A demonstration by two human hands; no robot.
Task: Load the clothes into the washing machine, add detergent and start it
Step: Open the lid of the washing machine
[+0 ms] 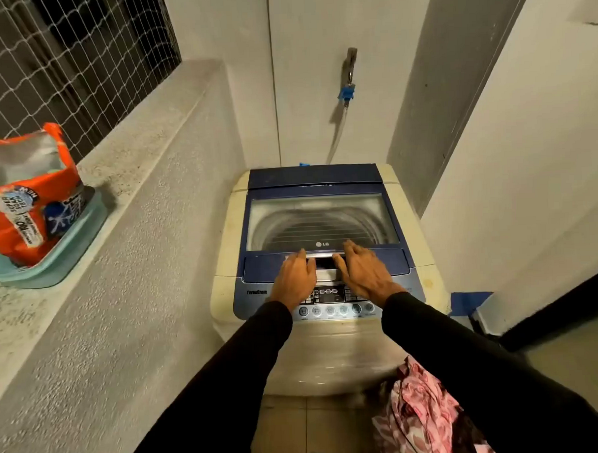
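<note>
Head view: the left hand (294, 276) and right hand (364, 269) lie side by side, fingers extended and gripping nothing, fingertips at the handle recess (324, 262) on the front edge of the closed lid (319, 222). The washing machine (323, 259) stands against the wall. The orange detergent pack (26, 207) sits in a teal tray (57, 260) on the ledge (140, 158), left. Pink patterned clothes (422, 416) lie low at the right, beside the machine.

A netted window (61, 62) stands above the concrete ledge (144, 157); a tap (349, 70) with a blue fitting (346, 93) hangs on the wall
</note>
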